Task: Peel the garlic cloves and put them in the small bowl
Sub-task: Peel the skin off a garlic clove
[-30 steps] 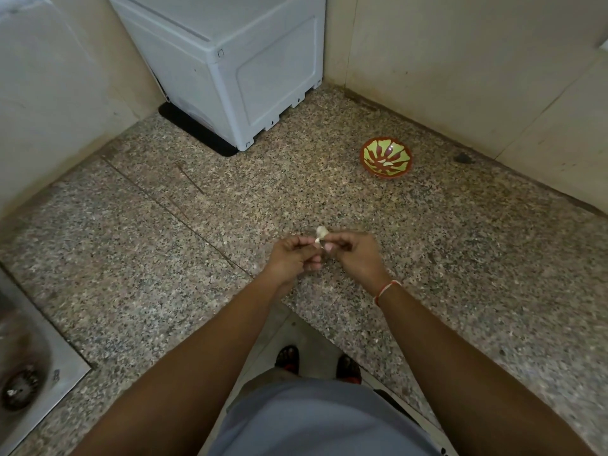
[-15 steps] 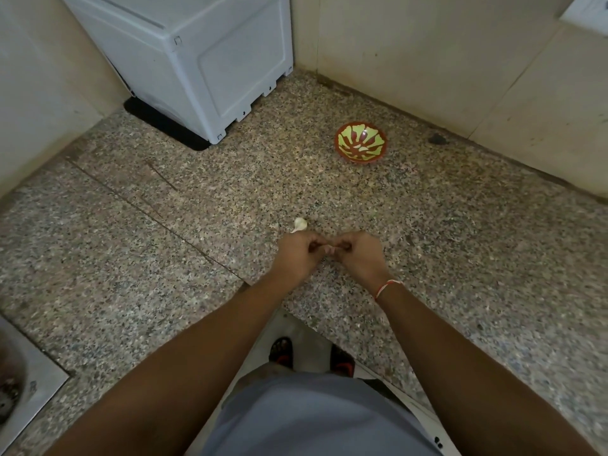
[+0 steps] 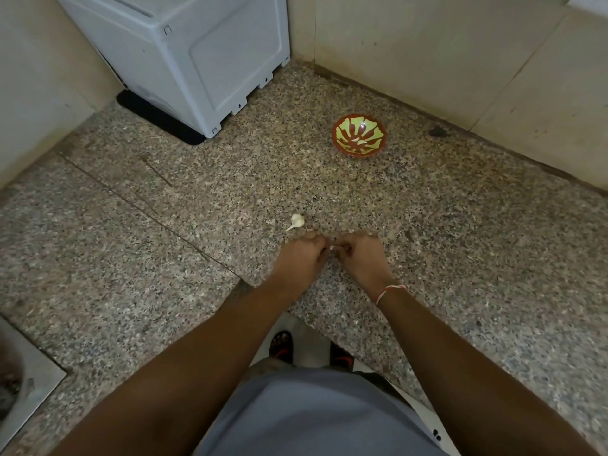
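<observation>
Clove point(image 3: 333, 247) pinched between curled fingertips of left hand point(image 3: 301, 255) and right hand point(image 3: 362, 255), mostly hidden. Skin should be nicked, peeled in strips; garlic bulb point(image 3: 297, 221) on worktop point(image 3: 460, 241), small bowl point(image 3: 359, 135) well beyond.

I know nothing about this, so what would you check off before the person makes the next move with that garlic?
1. Both hands on the job: left hand and right hand meet, fingers curled round something small and pale. Ok.
2. Clove fully peeled: hidden by the fingers. Cannot tell.
3. Small red and green patterned bowl upright on the speckled granite counter: ok.
4. Way to the bowl open: bare counter between hands and bowl. Ok.
5. Remaining white garlic piece with stalk within reach: lies just beyond the left hand. Ok.
</observation>
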